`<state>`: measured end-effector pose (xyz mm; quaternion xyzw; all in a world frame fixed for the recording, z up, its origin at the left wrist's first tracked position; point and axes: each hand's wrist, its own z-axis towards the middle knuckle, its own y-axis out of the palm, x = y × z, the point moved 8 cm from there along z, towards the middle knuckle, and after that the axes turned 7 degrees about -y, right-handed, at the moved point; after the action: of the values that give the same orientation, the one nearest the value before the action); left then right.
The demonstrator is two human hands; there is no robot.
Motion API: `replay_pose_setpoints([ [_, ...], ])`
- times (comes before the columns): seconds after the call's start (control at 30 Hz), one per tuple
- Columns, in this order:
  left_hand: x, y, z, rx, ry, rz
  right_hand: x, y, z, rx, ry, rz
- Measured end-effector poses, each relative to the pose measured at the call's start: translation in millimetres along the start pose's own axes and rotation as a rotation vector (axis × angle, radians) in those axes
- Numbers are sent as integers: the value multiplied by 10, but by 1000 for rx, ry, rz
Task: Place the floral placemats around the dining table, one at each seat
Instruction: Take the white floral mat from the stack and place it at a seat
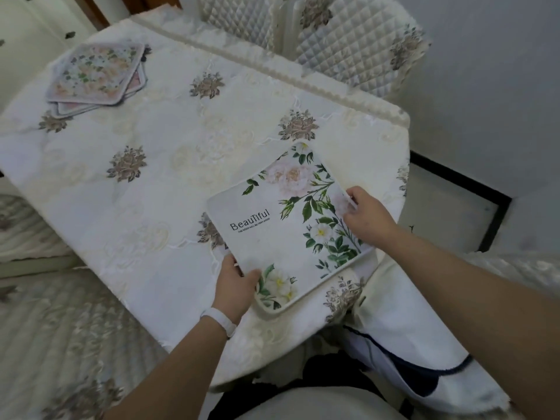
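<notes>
Floral placemat at centre-right of frame, low over near corner of table, set skew to table edge. Lower-left corner pinched by left hand, thumb on top. Right edge gripped by right hand, fingers curled. Stack of placemats seen upper left, well apart. Squaring to edge judged next.

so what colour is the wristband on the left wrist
The slim wristband is white; head view.

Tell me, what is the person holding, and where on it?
The floral placemat: the left grip holds its near left edge, the right grip its right edge.
</notes>
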<state>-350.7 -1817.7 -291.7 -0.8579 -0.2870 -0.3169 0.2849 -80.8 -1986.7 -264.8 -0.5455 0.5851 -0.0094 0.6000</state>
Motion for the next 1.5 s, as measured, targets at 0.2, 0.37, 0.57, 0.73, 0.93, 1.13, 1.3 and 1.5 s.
replay_pose_setpoints([
  [0.2,-297,306,46,51,-85,-10,111,2,251,-26,-92,-107],
  [0.37,-427,552,83,73,-146,-29,227,-77,433,-30,-114,-185],
  [0.57,-477,659,56,66,-148,65,350,-117,595,-32,-117,-216],
  [0.73,-367,597,-91,119,-65,185,418,-73,616,32,-106,-197],
  [0.93,-362,539,-279,222,121,569,629,-72,403,-47,-184,-305],
  [1.13,-588,748,-364,166,249,913,878,-105,100,-216,-225,-410],
  [1.3,-557,892,-365,160,251,923,996,-151,28,-279,-244,-435],
  [1.5,-621,905,-340,226,277,878,1067,-189,40,-234,-247,-401],
])
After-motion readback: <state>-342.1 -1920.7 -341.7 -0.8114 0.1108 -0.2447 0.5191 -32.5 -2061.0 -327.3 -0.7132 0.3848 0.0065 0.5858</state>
